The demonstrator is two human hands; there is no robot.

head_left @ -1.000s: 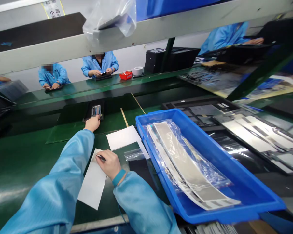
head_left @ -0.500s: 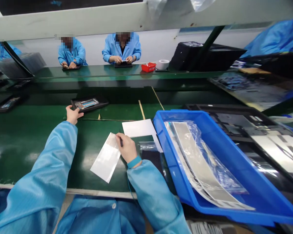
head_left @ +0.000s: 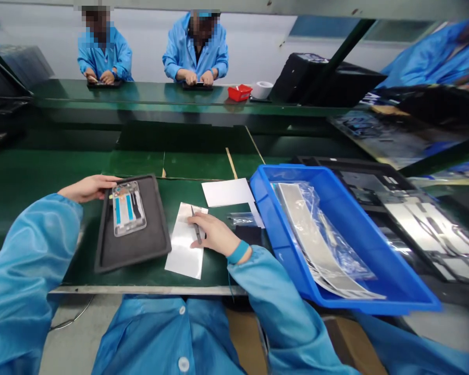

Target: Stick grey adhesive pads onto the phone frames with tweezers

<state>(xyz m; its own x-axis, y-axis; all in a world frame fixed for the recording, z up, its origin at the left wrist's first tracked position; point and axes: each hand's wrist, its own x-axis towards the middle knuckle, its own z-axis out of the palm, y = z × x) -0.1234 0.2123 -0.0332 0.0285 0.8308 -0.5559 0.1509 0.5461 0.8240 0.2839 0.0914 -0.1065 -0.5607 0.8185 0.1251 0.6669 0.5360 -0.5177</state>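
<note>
My left hand [head_left: 91, 188] is closed on the upper left edge of a black tray [head_left: 140, 247], which is tilted over the green table. A phone frame [head_left: 128, 209] with blue strips and a clear edge lies in the tray's upper left part. My right hand [head_left: 214, 232] holds dark tweezers [head_left: 196, 227] between its fingers, over a glossy white sheet [head_left: 184, 263] lying just right of the tray. Behind that sheet is a second white sheet [head_left: 226, 192], flat on the table.
A blue bin [head_left: 375, 245] with long grey strips [head_left: 300, 213] and plastic bags stands at the right, beside black panels [head_left: 367, 190]. Two people in blue work at the far bench [head_left: 148, 94], near a red box [head_left: 239, 92] and a white roll [head_left: 262, 89].
The black tray with the phone frame has come nearer in my left hand and turned. My right hand, still with the tweezers, and the glossy sheet sit a little farther right in view.
</note>
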